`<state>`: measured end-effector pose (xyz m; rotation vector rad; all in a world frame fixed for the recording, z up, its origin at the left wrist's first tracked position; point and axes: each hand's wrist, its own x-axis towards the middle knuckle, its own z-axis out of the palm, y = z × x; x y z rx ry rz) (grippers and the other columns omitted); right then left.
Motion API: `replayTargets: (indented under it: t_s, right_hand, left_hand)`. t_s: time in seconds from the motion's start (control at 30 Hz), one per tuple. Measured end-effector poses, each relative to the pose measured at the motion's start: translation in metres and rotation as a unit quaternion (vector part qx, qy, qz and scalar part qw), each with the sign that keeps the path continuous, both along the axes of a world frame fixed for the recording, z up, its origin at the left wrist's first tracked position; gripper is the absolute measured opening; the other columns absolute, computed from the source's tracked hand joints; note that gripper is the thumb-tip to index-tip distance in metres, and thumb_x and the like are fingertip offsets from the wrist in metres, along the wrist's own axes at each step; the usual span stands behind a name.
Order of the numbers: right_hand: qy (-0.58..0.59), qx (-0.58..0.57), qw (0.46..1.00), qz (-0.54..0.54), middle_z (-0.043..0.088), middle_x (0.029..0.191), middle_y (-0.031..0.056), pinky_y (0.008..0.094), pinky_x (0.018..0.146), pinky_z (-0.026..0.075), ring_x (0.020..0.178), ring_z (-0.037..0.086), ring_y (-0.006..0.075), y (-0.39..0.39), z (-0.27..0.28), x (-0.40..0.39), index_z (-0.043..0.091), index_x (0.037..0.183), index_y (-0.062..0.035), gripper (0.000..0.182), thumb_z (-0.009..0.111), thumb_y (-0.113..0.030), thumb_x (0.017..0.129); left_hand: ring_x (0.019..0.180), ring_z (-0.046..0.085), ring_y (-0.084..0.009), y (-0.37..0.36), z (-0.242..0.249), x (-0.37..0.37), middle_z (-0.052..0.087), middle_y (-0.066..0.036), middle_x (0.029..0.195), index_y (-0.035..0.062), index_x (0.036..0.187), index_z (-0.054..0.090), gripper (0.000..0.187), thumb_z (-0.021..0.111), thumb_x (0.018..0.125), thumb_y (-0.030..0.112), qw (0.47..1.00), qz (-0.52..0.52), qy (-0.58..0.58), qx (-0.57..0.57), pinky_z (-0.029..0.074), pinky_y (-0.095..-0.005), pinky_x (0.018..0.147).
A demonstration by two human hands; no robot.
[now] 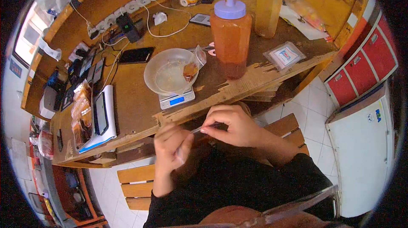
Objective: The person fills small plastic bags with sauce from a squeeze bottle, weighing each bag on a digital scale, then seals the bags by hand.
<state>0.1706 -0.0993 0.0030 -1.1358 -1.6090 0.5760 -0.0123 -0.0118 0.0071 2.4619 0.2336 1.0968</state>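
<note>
In front of the desk edge, my right hand (231, 126) pinches a thin, clear plastic piece (196, 130) between thumb and fingers; a dark patch shows under the fingers. The other end of this piece meets my left hand (172, 145), whose curled fingers are smeared by motion. Just beyond them, a small digital scale (180, 99) with a lit blue display carries a translucent plastic bowl (163, 73). Inside the bowl, at its right side, leans a small clear bag of reddish-brown sauce (190, 71).
A large squeeze bottle of orange-red liquid (231, 37) stands right of the bowl, with a yellowish bottle (268, 9) behind. A square plastic packet (284, 55) lies near the edge. Leftward are a phone (136, 55), a tablet (101, 113) and filled sauce bags (80, 111).
</note>
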Motion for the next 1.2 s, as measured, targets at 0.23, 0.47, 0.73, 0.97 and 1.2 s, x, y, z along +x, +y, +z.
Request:
replayTargets:
  t_s: [0.23,0.47,0.73,0.97,1.2]
  right_hand:
    - [-0.032,0.021,0.992,-0.121,0.06,0.091,0.0154,0.038,0.071,0.048,0.081,0.06,0.0307,0.019,-0.007,0.031,0.062,0.089,-0.0012,0.015,0.062,-0.015,0.083]
    - [-0.131,0.002,0.952,-0.278,0.031,0.138,0.0221,0.0423,0.089,0.045,0.111,0.05,0.04,0.072,-0.02,0.009,0.049,0.124,-0.0039,0.036,0.051,-0.018,0.091]
    - [0.059,0.042,0.992,-0.103,0.06,0.115,0.0141,0.0328,0.079,0.048,0.097,0.062,0.0254,0.076,0.006,0.014,0.059,0.115,-0.0021,0.029,0.057,-0.005,0.086]
    - [-0.016,0.202,0.979,-0.033,0.061,0.116,0.0104,0.0298,0.077,0.044,0.1,0.058,0.0172,0.038,0.005,0.012,0.061,0.114,-0.0035,0.034,0.064,-0.001,0.079]
    - [0.259,0.075,0.961,-0.06,0.063,0.101,0.0074,0.0302,0.082,0.044,0.099,0.055,0.014,0.021,-0.034,-0.01,0.061,0.108,-0.0028,0.028,0.065,-0.005,0.08]
  left_hand:
    - [0.059,0.051,-0.0148,0.035,0.004,-0.071,0.058,-0.006,0.065,-0.0026,0.071,0.058,0.022,0.054,0.088,0.011,0.939,0.273,-0.137,-0.156,0.04,-0.0286,0.058]
    - [0.092,0.052,-0.0202,0.104,-0.028,-0.114,0.055,-0.014,0.098,-0.0049,0.103,0.053,0.027,0.057,0.089,0.018,0.796,0.591,-0.072,0.109,0.041,-0.028,0.079]
    - [0.094,0.05,-0.0148,0.051,0.001,0.001,0.051,-0.01,0.114,-0.0005,0.118,0.047,0.044,0.066,0.078,0.002,0.966,0.239,-0.087,-0.047,0.041,-0.0253,0.076]
    - [0.058,0.044,-0.0035,0.022,0.018,0.024,0.06,0.004,0.068,0.0013,0.085,0.066,0.012,0.072,0.076,0.007,0.959,0.126,-0.043,-0.25,0.033,-0.0191,0.051]
    - [0.069,0.056,-0.0064,-0.006,0.002,0.02,0.066,-0.002,0.074,0.0006,0.081,0.068,0.011,0.073,0.075,0.007,0.93,0.105,-0.062,-0.346,0.044,-0.0217,0.063]
